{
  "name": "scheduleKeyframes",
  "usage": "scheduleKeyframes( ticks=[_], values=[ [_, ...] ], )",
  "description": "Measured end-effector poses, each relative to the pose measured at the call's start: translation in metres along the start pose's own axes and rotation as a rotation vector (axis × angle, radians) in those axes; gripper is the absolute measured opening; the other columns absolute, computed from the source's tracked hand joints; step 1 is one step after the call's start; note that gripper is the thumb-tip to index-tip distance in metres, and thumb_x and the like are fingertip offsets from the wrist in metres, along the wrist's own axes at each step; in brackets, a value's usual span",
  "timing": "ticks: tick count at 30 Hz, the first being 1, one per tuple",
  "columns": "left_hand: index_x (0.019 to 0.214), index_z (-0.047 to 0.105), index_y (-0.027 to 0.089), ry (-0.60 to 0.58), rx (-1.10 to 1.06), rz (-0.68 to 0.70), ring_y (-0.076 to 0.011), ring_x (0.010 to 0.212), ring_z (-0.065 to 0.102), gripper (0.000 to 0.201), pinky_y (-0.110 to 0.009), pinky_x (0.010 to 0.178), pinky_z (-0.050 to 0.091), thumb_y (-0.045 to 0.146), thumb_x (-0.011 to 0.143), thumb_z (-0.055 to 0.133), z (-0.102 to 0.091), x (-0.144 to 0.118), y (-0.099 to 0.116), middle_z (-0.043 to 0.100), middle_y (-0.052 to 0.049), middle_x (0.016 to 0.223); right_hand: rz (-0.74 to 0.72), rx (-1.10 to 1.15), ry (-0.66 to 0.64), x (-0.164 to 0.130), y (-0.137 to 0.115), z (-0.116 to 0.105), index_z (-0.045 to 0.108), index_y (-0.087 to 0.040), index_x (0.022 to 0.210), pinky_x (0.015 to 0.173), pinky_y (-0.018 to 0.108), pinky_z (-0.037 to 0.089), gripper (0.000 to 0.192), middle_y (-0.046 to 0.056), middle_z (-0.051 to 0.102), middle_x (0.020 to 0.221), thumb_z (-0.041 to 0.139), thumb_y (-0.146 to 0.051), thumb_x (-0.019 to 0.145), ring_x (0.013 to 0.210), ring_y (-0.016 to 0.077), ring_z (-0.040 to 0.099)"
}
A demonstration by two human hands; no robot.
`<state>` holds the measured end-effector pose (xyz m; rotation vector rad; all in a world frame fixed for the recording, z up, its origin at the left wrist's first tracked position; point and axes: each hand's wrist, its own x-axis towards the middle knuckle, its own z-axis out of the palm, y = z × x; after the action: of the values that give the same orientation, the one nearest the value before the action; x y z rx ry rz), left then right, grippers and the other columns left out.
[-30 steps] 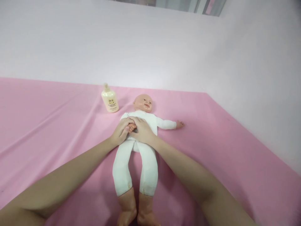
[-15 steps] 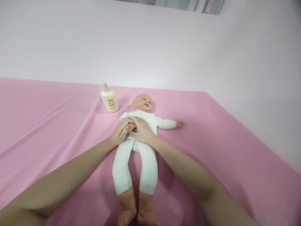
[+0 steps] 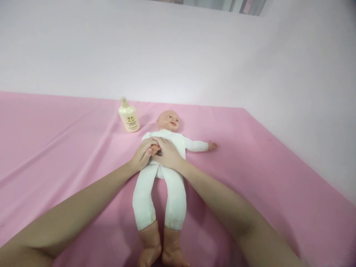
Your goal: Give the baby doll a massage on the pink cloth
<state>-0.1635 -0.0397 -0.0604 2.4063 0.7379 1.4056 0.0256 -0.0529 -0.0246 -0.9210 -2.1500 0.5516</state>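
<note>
A baby doll (image 3: 167,178) in a white bodysuit lies on its back on a pink sheet (image 3: 55,148), head away from me, bare feet nearest me. Its far arm stretches out to the right. My left hand (image 3: 141,155) and my right hand (image 3: 168,152) meet over the doll's belly, both closed around the doll's small orange hand (image 3: 154,150), which shows between my fingers. A cream lotion bottle (image 3: 129,116) stands upright just left of the doll's head.
The pink sheet covers the whole surface and has long creases on the left. Pale walls rise behind the surface and along its right edge.
</note>
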Motion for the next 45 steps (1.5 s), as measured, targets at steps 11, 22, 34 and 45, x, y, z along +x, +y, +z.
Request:
scheduleKeyframes(
  ticks=[11,22,34,45],
  values=[
    [0.117,0.065,0.02,-0.004,-0.005,0.001,-0.0254,0.098,0.064,0.048,-0.044,0.094,0.049,0.052,0.114,0.03,-0.001,0.0,-0.0004,0.07,-0.011,0.104,-0.004,0.002,0.011,-0.0002,-0.0006,0.0004,0.057,-0.024,0.144,0.114,0.045,0.048,0.059,0.008,0.071,0.134,0.077,-0.025,0.088,0.124,0.0285,0.067],
    [0.115,0.066,0.019,-0.003,0.015,-0.014,-0.0253,0.096,0.065,0.052,-0.045,0.094,0.051,0.056,0.114,0.028,-0.0014,0.0009,0.0024,0.071,-0.011,0.102,-0.007,0.017,0.007,-0.0002,0.0006,0.0008,0.056,-0.026,0.143,0.115,0.048,0.047,0.056,0.008,0.071,0.135,0.074,-0.029,0.091,0.124,0.0284,0.066],
    [0.116,0.066,0.019,-0.005,-0.002,-0.026,-0.0258,0.097,0.065,0.052,-0.045,0.093,0.051,0.056,0.113,0.03,-0.0018,0.0,0.0011,0.071,-0.012,0.103,0.02,-0.002,-0.007,-0.0005,-0.0032,-0.0012,0.056,-0.029,0.142,0.114,0.047,0.048,0.056,0.006,0.071,0.134,0.075,-0.028,0.09,0.124,0.0282,0.067],
    [0.114,0.065,0.019,-0.012,0.011,0.009,-0.0259,0.096,0.065,0.051,-0.045,0.092,0.05,0.054,0.114,0.028,-0.0005,0.0043,0.005,0.071,-0.011,0.103,0.021,-0.001,-0.013,-0.0006,-0.0031,-0.0028,0.056,-0.025,0.141,0.114,0.047,0.048,0.057,0.009,0.072,0.132,0.078,-0.025,0.089,0.126,0.0302,0.066]
  ],
)
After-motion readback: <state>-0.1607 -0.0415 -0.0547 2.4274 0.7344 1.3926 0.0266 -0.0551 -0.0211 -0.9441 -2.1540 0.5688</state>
